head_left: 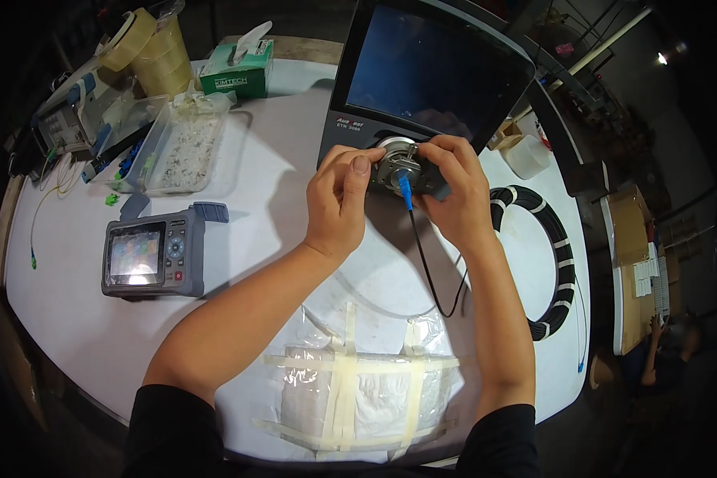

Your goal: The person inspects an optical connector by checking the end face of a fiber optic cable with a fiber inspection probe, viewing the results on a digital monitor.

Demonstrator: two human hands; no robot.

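A dark device with a large screen (434, 68) stands at the back of the white table. On its lower front is a round metal fixture (397, 162), with a blue connector (405, 190) in it and a black cable (424, 263) hanging down in a loop. My left hand (338, 191) touches the fixture's left side with its fingers curled. On the right side, my right hand (458, 187) has thumb and fingers closed around the fixture's edge, beside the connector. The fingertips partly hide the fixture.
A handheld tester (153, 253), a clear plastic bin (187, 151) and a green tissue box (237, 72) are on the left. A black cable coil (564, 263) lies right. A taped plastic-covered pad (358, 398) is in front. Another person's arm (652, 350) shows far right.
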